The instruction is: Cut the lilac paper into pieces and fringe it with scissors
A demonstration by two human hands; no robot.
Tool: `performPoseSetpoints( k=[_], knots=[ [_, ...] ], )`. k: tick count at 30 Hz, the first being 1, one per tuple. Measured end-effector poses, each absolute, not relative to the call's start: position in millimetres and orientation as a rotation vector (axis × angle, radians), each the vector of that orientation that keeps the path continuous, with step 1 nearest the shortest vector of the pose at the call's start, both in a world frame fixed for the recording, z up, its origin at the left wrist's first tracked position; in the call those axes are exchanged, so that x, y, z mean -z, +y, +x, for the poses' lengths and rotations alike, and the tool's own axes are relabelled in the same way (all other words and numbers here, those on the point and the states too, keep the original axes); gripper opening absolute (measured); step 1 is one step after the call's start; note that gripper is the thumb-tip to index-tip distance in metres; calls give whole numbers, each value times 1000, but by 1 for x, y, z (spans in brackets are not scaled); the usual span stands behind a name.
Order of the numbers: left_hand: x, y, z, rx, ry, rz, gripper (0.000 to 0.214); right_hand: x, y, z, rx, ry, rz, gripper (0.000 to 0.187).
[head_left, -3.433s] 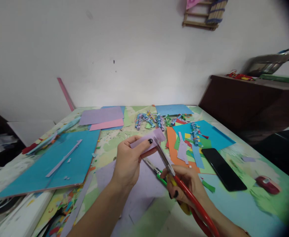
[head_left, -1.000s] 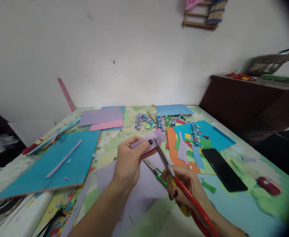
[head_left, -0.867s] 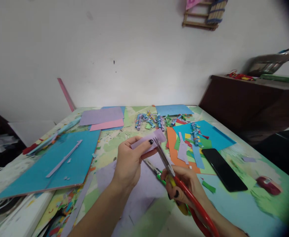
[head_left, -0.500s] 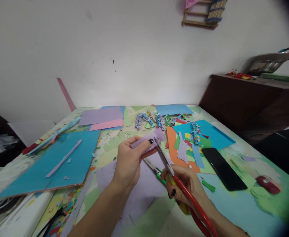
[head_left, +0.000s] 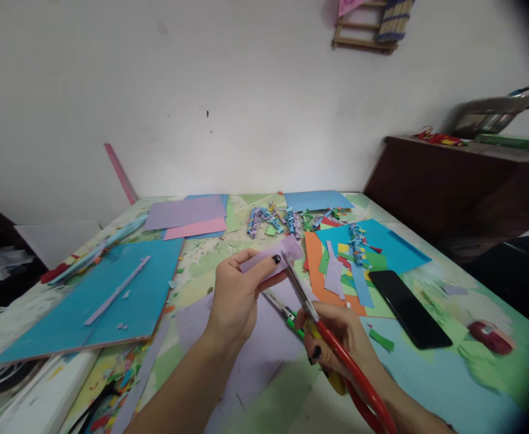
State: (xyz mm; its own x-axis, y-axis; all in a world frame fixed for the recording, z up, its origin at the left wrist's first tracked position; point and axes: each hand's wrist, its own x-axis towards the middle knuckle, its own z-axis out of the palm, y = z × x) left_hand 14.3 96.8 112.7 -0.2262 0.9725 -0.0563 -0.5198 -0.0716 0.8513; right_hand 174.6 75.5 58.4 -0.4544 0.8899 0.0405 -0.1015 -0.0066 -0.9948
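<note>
Between thumb and fingers, my left hand (head_left: 241, 289) pinches a small piece of lilac paper (head_left: 294, 246). My right hand (head_left: 336, 337) is wrapped round the red and yellow handles of a pair of scissors (head_left: 350, 364). The scissor blades point up and left, and their tips are at the lilac paper near my left thumb. Under my hands, a green-handled craft knife (head_left: 286, 311) lies on a larger lilac sheet (head_left: 255, 343). Part of the knife is hidden behind my right hand.
A blue board (head_left: 123, 277) with a lilac strip (head_left: 117, 291) on it lies at the left. Rolled paper pieces (head_left: 294, 222) stand near the wall. At the right are a black phone (head_left: 409, 307), a red computer mouse (head_left: 491, 336) and an orange sheet (head_left: 315, 259) among coloured scraps.
</note>
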Motion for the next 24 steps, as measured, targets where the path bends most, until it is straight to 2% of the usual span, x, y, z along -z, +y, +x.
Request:
performPoseSetpoints(
  k=[24],
  knots=[
    [-114, 97, 14, -1586, 930, 681, 13, -65, 73, 172, -1563, -1440, -928, 43]
  ],
)
